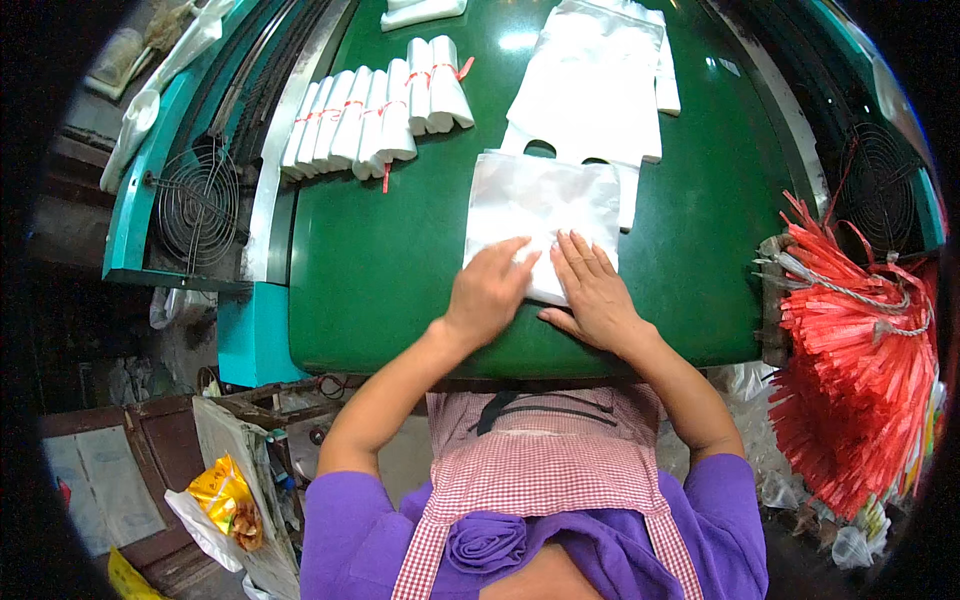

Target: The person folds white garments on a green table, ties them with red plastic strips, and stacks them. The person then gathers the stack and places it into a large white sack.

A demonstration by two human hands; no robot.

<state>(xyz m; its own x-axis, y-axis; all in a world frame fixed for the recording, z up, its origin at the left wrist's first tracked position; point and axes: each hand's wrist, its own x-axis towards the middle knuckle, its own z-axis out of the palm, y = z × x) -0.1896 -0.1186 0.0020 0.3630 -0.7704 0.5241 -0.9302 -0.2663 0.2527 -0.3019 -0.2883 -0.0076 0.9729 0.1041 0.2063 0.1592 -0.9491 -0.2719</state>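
A folded stack of white, translucent plastic bags [545, 195] lies on the green tabletop [390, 270] in front of me. On its near right part my right hand [597, 295] rests flat, fingers stretched out. My left hand [488, 290] touches the stack's near left part, its fingers slightly bent and its thumb apart; I see nothing held in it. Just beyond, partly under the stack's far edge, lie more flat white bags [585, 90] with cut-out handle openings.
Rolled white bag bundles [345, 125] tied with red strips lie in a row at the far left. Red plastic strips [840, 370] hang in a thick bunch at the table's right. Teal machine frames with wire fan guards [195, 205] flank both sides. A yellow packet [222, 492] sits lower left.
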